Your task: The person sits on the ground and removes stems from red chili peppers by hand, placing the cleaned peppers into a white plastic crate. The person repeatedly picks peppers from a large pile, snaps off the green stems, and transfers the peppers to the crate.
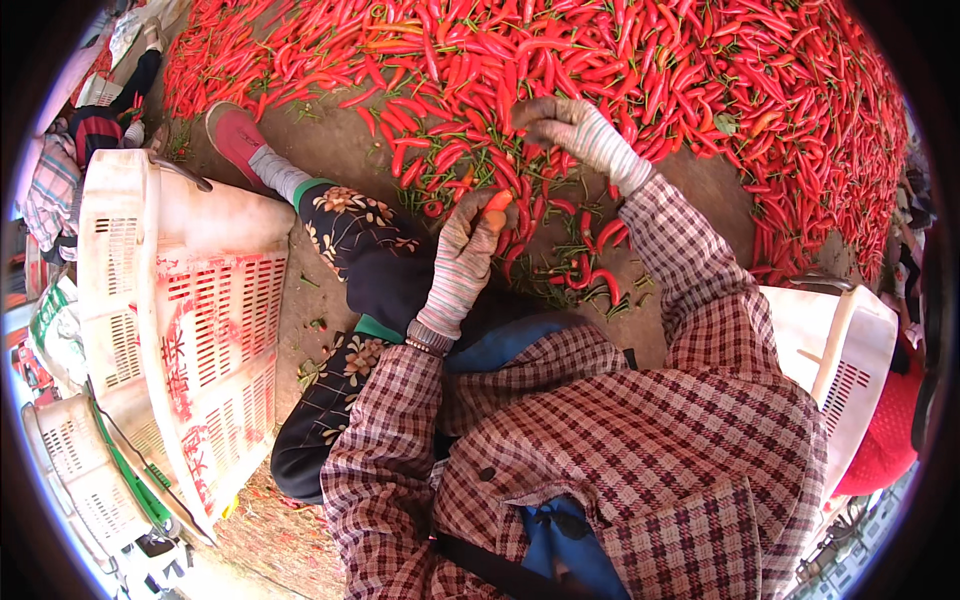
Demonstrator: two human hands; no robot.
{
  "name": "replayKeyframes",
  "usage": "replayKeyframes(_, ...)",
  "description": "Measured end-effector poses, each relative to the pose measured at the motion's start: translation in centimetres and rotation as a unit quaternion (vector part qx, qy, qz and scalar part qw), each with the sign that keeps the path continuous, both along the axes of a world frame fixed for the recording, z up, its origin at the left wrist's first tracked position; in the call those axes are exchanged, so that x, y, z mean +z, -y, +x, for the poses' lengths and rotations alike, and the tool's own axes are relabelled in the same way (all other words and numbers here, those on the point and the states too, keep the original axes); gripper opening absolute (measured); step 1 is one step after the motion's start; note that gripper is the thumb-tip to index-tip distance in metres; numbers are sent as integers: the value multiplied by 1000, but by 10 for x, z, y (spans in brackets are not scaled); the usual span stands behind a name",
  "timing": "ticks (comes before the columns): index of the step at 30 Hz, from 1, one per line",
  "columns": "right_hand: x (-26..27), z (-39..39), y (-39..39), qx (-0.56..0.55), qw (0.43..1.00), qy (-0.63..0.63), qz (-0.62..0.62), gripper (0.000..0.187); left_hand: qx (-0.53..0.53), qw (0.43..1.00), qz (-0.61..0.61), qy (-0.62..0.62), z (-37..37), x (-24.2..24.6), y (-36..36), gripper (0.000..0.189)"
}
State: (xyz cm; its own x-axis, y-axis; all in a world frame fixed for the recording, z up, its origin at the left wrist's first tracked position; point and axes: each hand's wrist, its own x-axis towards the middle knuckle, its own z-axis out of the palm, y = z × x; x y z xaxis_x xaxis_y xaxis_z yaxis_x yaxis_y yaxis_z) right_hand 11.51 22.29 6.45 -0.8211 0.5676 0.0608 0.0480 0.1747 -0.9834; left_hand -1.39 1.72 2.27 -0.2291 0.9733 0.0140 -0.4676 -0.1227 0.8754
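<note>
A large heap of red chili peppers [675,67] with green stems spreads over the ground before me. My left hand [474,240], in a striped, soiled knit glove, is closed around an orange-red chili pepper [496,202], whose end sticks out past the thumb and fingers. Up and to the right, my right hand [574,131], in a similar glove, reaches over the near side of the heap; its fingers are bent and whether they hold anything cannot be told. Loose chilies [585,270] and bits of green stem lie on the ground between my arms.
A white slatted plastic crate [217,322] stands at the left, with another crate [90,465] behind it. A white crate [855,352] is close on my right. My outstretched foot in a red shoe [238,142] touches the heap's edge. Other people sit at both far sides.
</note>
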Motion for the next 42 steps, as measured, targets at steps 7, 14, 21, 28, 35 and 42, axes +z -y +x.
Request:
replayKeyframes(7, -57, -25, -140, -268, 793, 451, 311, 37, 21, 997, -42, -53, -1, -2, -8, 33)
replayKeyframes(14, -42, 27, 12, 30, 836, 360, 412, 32, 146, 669, -14, -729, 7, 17, -15, 61)
replayKeyframes(21, -31, 24, 86, 153, 807, 384, 421, 23, -263, 616, -270, -692, 11, 11, -27, 45)
replayKeyframes(28, -30, 2, 63, 11, 870, 236, 432, 28, 61, 964, -212, 149, 9, -20, -25, 17)
replayKeyframes(35, -59, 5, -68, -287, 766, 499, 286, 45, 111, 966, -147, 180, 5, -18, -31, 27)
replayKeyframes(42, -57, 36, -8, -203, 815, 374, 394, 37, 100, 991, -76, -33, 11, -18, -26, 26)
